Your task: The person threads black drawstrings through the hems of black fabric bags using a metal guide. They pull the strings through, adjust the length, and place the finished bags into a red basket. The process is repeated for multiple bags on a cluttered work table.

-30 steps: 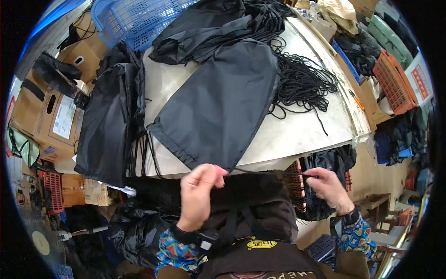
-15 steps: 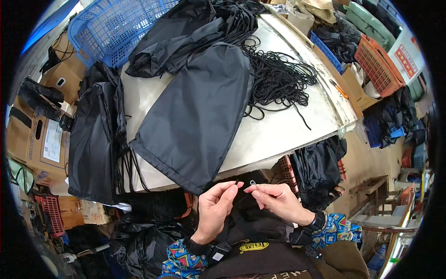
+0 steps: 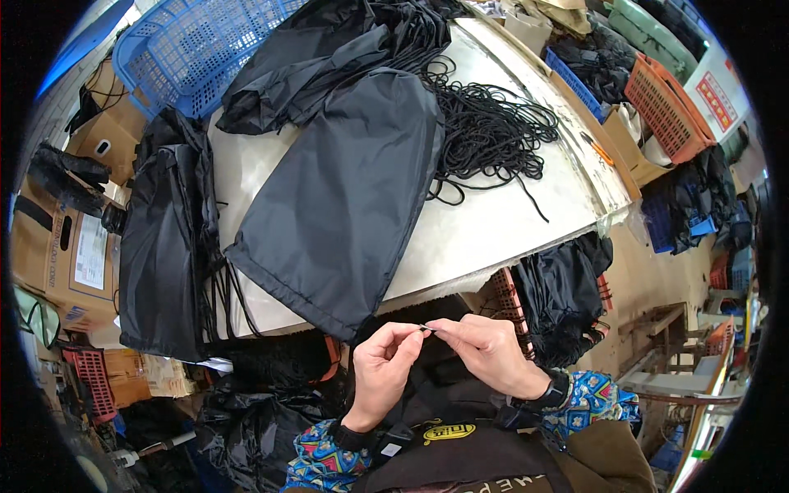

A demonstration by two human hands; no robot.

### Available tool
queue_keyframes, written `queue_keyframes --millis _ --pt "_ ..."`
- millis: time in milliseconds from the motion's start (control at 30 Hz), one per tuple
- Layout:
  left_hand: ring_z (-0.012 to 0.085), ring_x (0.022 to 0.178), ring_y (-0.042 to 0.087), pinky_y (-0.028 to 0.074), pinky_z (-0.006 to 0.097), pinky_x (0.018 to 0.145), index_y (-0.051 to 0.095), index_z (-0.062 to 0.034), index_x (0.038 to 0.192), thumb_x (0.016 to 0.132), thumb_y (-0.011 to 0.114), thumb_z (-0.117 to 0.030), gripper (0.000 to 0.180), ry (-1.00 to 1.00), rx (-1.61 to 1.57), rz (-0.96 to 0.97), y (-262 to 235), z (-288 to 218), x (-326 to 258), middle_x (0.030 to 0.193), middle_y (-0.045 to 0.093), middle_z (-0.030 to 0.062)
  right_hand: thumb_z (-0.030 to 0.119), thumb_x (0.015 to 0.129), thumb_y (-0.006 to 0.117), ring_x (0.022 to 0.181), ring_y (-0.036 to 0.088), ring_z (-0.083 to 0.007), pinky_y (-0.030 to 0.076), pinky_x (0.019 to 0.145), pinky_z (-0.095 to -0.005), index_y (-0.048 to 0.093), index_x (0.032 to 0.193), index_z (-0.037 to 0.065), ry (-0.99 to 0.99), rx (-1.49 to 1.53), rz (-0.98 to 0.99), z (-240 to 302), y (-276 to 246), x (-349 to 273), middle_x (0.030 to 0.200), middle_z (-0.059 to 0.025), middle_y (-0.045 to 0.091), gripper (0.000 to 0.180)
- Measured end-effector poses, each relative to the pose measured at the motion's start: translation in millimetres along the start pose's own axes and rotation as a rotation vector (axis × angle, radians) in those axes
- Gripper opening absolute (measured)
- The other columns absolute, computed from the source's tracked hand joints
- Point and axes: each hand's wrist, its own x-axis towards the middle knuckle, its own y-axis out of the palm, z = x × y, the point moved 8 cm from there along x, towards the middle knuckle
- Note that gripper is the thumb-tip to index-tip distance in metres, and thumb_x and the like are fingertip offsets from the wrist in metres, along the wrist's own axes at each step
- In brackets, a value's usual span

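Note:
My left hand [image 3: 385,361] is pinched shut just in front of the table edge. At its fingertips is a tiny dark tip that looks like the end of a black cord. My right hand [image 3: 486,352] meets it fingertip to fingertip, pinching a small metal wire tool [image 3: 425,328], mostly covered by the fingers. Just beyond my left hand, a black fabric bag [image 3: 345,193] lies flat, its hemmed end hanging slightly over the edge. A tangled pile of black cords [image 3: 493,131] lies to the right of the bag.
The white table [image 3: 468,238] also bears more black bags [image 3: 304,74] at the back and a stack of bags [image 3: 168,246] on the left. A blue basket [image 3: 197,57] stands at the far left. Black bags in a red crate [image 3: 563,296] sit below the table's right side.
My right hand has moved left, bringing the wire tool against my left fingertips. Its looped end, visible before, is now mostly hidden. My left hand has barely moved.

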Motion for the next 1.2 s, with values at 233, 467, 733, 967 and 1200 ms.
queue_keyframes --millis 233,467,733,967,1200 --pt "0.0 0.052 0.04 0.03 0.016 0.046 0.062 0.0019 0.108 0.093 0.056 -0.011 0.02 -0.106 -0.058 0.02 4 2 0 0.072 0.06 0.0014 0.003 0.082 0.063 0.053 0.054 -0.0244 0.044 0.047 -0.034 0.064 0.109 0.006 -0.081 -0.102 0.003 6 2 1 0.065 -0.0095 0.051 0.027" --pt "0.0018 0.043 0.034 0.024 0.018 0.039 0.061 0.0019 0.105 0.095 0.053 -0.016 0.022 -0.173 -0.156 0.055 6 10 4 0.068 0.059 0.0043 0.003 0.078 0.062 0.055 0.055 -0.0281 0.045 0.048 -0.0369 0.061 0.106 0.005 -0.156 -0.119 0.173 18 11 -3 0.065 -0.0097 0.051 0.028" --pt "0.0031 0.062 0.049 0.039 0.018 0.053 0.063 -0.0004 0.095 0.094 0.054 -0.013 0.016 0.121 0.247 -0.116 -1 3 25 0.068 0.057 -0.001 0.009 0.067 0.073 0.096 0.055 -0.0282 0.042 0.084 -0.0352 0.066 0.086 0.008 -0.478 -0.014 0.223 87 -23 -21 0.104 -0.0077 0.061 0.019" --pt "0.0106 0.076 0.058 0.047 0.025 0.065 0.064 -0.0022 0.096 0.089 0.062 -0.014 0.014 0.235 0.456 -0.012 10 37 -4 0.087 0.062 0.0066 0.018 0.096 0.052 0.064 0.06 -0.0155 0.047 0.055 -0.0241 0.057 0.087 0.0 0.417 0.984 0.417 32 -25 -29 0.088 -0.0157 0.064 0.021" --pt "0.0047 0.063 0.045 0.037 0.021 0.056 0.057 -0.002 0.081 0.086 0.067 -0.016 0.018 0.13 0.196 -0.529 -90 43 -19 0.069 0.051 -0.0019 0.02 0.096 0.052 0.052 0.037 -0.0027 0.028 0.045 -0.0188 0.063 0.096 0.0 0.667 0.758 0.321 -9 -2 -5 0.064 0.0055 0.045 0.023"
